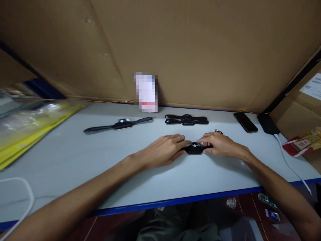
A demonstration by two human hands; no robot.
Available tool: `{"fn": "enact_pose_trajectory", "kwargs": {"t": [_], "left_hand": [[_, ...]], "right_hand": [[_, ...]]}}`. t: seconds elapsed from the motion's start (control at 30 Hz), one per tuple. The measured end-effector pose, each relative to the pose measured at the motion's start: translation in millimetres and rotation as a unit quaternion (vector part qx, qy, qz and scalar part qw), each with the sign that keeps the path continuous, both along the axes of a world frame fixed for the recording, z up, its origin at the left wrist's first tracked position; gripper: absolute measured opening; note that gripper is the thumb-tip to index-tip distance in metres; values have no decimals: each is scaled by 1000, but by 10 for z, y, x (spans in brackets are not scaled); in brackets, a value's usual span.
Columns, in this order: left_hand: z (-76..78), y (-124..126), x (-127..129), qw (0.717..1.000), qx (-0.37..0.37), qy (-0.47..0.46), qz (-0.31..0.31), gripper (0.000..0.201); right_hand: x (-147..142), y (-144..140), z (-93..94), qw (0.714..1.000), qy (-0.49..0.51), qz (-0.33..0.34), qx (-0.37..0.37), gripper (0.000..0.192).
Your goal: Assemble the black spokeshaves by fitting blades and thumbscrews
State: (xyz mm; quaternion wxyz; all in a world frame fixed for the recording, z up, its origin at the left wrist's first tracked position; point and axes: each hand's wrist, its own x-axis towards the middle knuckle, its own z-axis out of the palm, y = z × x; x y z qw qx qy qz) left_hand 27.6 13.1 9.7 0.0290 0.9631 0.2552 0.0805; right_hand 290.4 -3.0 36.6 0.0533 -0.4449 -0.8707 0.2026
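Observation:
A black spokeshave (195, 149) lies low over the table in front of me, its handles mostly covered by my fingers. My left hand (172, 147), with a ring on one finger, is closed on its left handle. On the other side, the fingers of my right hand (217, 144) pinch the right handle close to the body. A small dark metallic piece (218, 131) shows just behind my right hand; its kind I cannot make out. Further back lie two more black spokeshave bodies (187, 119) side by side. To the left rests another spokeshave (122, 124) with a shiny part on its middle.
The pale table (140, 187) has a blue front edge. A box with a blurred face (148, 93) stands against the cardboard wall (200, 50). At right are a phone (245, 122), a black device (268, 124) with a white cable, and a red-yellow package (303, 142). Plastic-wrapped yellow material (50, 124) lies left.

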Motion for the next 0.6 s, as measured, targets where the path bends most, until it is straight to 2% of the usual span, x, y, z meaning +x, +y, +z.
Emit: {"fn": "enact_pose_trajectory", "kwargs": {"t": [0.17,0.3,0.6], "left_hand": [[1,-33,9,997,64,54,-4,23],[-18,-41,-1,992,109,59,-25,24],[-13,-26,-6,994,103,40,-25,26]], "right_hand": [[-23,-21,16,1000,-8,2,0,17],[-45,-33,26,1000,-18,4,7,16],[-18,-54,78,999,13,-21,32,25]]}}
